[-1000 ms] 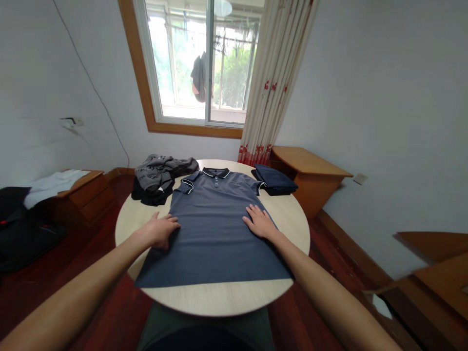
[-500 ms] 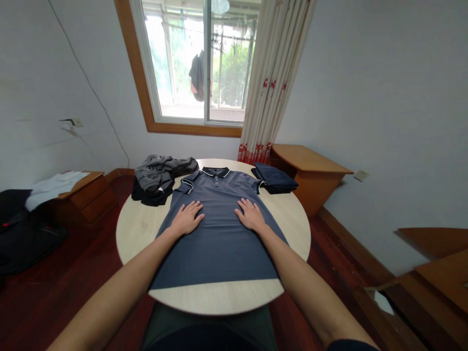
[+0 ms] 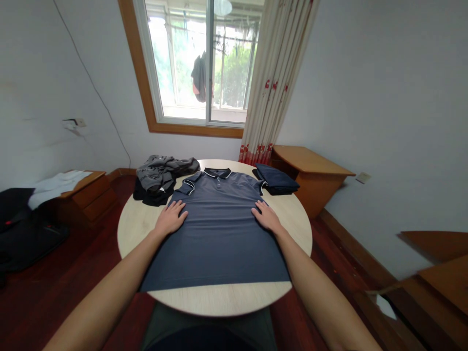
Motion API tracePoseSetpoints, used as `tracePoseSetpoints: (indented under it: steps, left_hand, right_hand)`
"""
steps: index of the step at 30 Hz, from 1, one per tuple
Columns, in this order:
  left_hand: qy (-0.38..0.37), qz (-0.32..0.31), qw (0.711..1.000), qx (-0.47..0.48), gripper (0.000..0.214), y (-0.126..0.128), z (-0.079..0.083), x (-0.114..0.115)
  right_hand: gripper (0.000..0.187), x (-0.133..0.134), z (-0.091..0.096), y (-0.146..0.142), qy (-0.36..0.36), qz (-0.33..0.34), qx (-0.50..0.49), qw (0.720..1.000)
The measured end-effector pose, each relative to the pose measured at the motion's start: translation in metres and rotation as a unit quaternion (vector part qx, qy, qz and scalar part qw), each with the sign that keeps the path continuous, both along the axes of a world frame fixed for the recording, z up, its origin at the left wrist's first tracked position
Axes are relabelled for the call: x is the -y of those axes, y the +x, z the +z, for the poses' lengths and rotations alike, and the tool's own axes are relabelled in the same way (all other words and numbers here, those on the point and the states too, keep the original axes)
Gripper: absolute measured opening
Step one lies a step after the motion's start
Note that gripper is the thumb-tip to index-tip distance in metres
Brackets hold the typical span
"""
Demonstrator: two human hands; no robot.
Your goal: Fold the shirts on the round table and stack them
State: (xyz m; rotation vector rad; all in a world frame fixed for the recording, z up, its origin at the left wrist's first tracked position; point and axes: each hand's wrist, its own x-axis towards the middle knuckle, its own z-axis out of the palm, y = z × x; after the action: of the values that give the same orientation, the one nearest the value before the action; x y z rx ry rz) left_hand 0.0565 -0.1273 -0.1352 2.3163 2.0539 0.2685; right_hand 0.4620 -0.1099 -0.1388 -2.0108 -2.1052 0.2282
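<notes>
A dark blue polo shirt [image 3: 216, 229] lies spread flat, front up, on a round light-wood table [image 3: 219, 298], its collar toward the window. My left hand [image 3: 170, 218] rests flat on the shirt's left edge below the sleeve, fingers stretched out. My right hand [image 3: 267, 217] lies flat on the shirt's right edge, fingers spread. Neither hand holds anything.
A heap of grey and black clothes [image 3: 161, 176] sits at the table's far left. A folded dark blue garment [image 3: 276, 179] lies at the far right. Wooden cabinets stand left [image 3: 82, 195] and right [image 3: 309, 175] of the table; a curtain [image 3: 272, 83] hangs by the window.
Both hands slid outward from the shirt's chest to its side edges; a second ago they were lower down at the sides.
</notes>
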Motion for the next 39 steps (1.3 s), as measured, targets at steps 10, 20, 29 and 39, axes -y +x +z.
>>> tracePoseSetpoints:
  steps: [10, 20, 29, 39]
  left_hand:
    - [-0.047, 0.0, 0.997, -0.053, 0.076, 0.014, 0.004, 0.046]
    - [-0.034, -0.148, 0.988, -0.025, 0.068, 0.091, 0.022, 0.08]
    - [-0.081, -0.286, 0.954, 0.02, 0.071, 0.115, 0.019, 0.139]
    - [-0.056, -0.157, 0.985, 0.05, 0.059, 0.114, 0.027, 0.005]
  right_hand:
    - [0.07, 0.039, 0.002, -0.005, -0.016, 0.009, 0.078, 0.997]
    - [0.061, 0.047, 0.042, -0.057, -0.028, 0.085, 0.069, 0.994]
    - [0.062, 0.049, 0.039, -0.078, -0.032, 0.127, 0.1, 0.986]
    - [0.057, -0.007, 0.029, -0.101, -0.001, 0.168, 0.043, 0.985]
